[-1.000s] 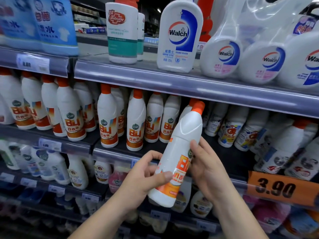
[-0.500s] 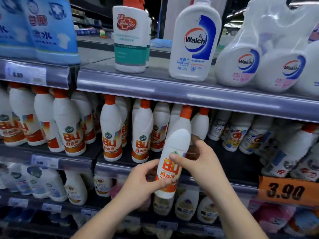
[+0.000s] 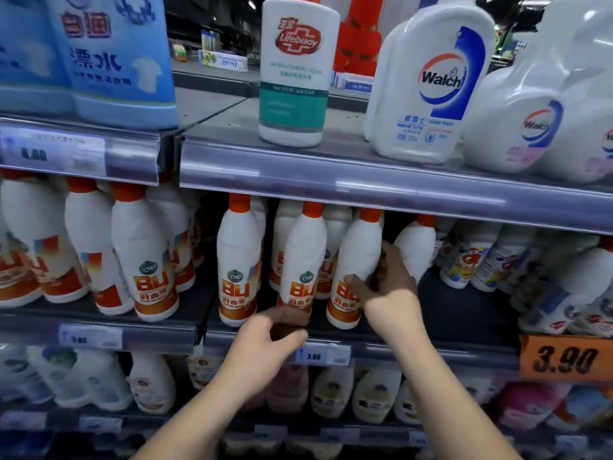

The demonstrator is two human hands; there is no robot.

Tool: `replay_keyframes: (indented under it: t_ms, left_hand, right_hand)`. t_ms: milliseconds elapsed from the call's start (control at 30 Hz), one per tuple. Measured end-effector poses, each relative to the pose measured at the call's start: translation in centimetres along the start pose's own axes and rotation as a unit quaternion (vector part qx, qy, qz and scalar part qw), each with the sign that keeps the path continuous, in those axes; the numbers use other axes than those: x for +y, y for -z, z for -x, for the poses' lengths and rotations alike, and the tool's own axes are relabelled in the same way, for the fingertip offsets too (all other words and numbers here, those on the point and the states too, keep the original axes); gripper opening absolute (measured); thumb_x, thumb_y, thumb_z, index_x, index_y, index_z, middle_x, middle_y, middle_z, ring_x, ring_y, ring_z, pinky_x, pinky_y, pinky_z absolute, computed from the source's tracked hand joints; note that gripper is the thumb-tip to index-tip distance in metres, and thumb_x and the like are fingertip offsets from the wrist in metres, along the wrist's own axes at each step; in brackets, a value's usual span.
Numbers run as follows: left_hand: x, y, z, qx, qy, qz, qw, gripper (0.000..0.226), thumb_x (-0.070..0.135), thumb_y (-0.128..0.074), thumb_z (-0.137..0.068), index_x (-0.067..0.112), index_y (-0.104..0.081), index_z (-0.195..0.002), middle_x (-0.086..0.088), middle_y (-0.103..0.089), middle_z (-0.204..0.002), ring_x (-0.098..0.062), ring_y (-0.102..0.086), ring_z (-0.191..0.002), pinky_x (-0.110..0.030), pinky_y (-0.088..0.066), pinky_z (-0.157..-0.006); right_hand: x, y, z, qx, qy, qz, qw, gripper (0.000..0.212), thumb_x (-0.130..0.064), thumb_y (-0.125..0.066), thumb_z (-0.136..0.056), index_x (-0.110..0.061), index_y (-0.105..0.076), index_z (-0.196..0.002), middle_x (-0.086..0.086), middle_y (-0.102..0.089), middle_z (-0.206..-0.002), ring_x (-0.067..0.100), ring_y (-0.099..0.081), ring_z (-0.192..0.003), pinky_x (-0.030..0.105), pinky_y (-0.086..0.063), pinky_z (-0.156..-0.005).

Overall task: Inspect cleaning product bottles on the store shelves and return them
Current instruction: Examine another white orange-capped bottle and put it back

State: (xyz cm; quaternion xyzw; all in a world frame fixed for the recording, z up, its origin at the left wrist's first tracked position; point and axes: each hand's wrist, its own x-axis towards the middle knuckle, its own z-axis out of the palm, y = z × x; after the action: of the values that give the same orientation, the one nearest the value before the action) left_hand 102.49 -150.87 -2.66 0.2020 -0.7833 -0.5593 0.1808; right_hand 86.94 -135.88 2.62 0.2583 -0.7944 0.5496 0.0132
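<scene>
Return nearly done, by the look of it | bottle gripped round its middle by right hand, at or just above shelf, 3 o'clock of neighbour | left hand curled at neighbour's base, 6 o'clock, hold cannot be told | left: release, further bottles.

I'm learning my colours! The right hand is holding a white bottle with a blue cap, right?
Not quite: the cap is orange, not blue. The head view shows the right hand holding a white bottle with an orange cap.
</scene>
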Motion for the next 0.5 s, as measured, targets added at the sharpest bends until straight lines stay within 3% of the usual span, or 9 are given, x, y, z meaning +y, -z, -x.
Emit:
replay_keyframes:
  t_ms: [167,267,300,400,433,500]
  left_hand:
    - [0.1,0.9,0.0,-0.008,-0.003,-0.010,1.000,0.019,0.013,-0.075,-0.094,0.028,-0.080,-0.104,0.018,-0.080,-0.108,0.009,-0.068,-0.104,-0.005,-0.047,-0.089]
    - [0.2,1.2,0.1,-0.013,-0.002,-0.018,1.000,0.018,0.014,-0.074,-0.095,0.029,-0.079,-0.104,0.018,-0.079,-0.108,0.011,-0.067,-0.104,-0.002,-0.046,-0.087]
    - [0.2,1.3,0.2,-0.014,-0.004,-0.020,1.000,0.018,0.014,-0.074,-0.096,0.029,-0.079,-0.105,0.017,-0.079,-0.108,0.011,-0.067,-0.104,-0.001,-0.046,-0.086]
    - [0.2,1.7,0.6,-0.022,-0.010,-0.034,0.999,0.015,0.018,-0.073,-0.097,0.029,-0.079,-0.106,0.018,-0.079,-0.108,0.010,-0.067,-0.105,-0.006,-0.047,-0.088]
    - [0.3,1.9,0.7,-0.024,-0.012,-0.040,0.999,0.014,0.020,-0.073,-0.097,0.029,-0.078,-0.106,0.018,-0.078,-0.108,0.009,-0.067,-0.106,-0.009,-0.048,-0.089]
    - [0.3,2.4,0.9,-0.028,-0.020,-0.043,0.998,0.014,0.020,-0.072,-0.097,0.028,-0.078,-0.107,0.019,-0.078,-0.108,0.008,-0.067,-0.107,-0.010,-0.048,-0.091]
  right_hand:
    - [-0.3,-0.1,0.2,0.000,-0.006,0.053,0.999,0.060,-0.017,-0.081,-0.093,-0.022,-0.050,-0.144,0.001,-0.069,-0.125,0.019,-0.065,-0.114,0.034,-0.051,-0.095]
    - [-0.8,0.1,1.1,0.002,-0.010,0.045,0.999,0.057,-0.015,-0.081,-0.093,-0.021,-0.053,-0.142,-0.002,-0.069,-0.124,0.017,-0.067,-0.114,0.036,-0.055,-0.096]
    - [-0.9,0.2,1.6,0.011,-0.009,0.040,0.999,0.054,-0.015,-0.082,-0.093,-0.022,-0.055,-0.139,-0.002,-0.070,-0.123,0.013,-0.067,-0.113,0.034,-0.057,-0.097]
    - [-1.9,0.6,3.8,0.123,0.052,0.093,0.987,0.030,-0.019,-0.079,-0.090,-0.024,-0.060,-0.113,-0.003,-0.067,-0.104,-0.009,-0.061,-0.094,0.004,-0.047,-0.079]
    - [-2.5,0.4,4.5,0.148,0.086,0.098,0.980,0.024,-0.021,-0.076,-0.090,-0.025,-0.059,-0.107,-0.006,-0.064,-0.098,-0.007,-0.060,-0.092,0.004,-0.045,-0.075]
    - [-4.1,-0.8,5.4,0.121,0.121,0.090,0.981,0.016,-0.030,-0.070,-0.092,-0.027,-0.060,-0.104,-0.013,-0.062,-0.094,0.000,-0.062,-0.090,0.011,-0.048,-0.073]
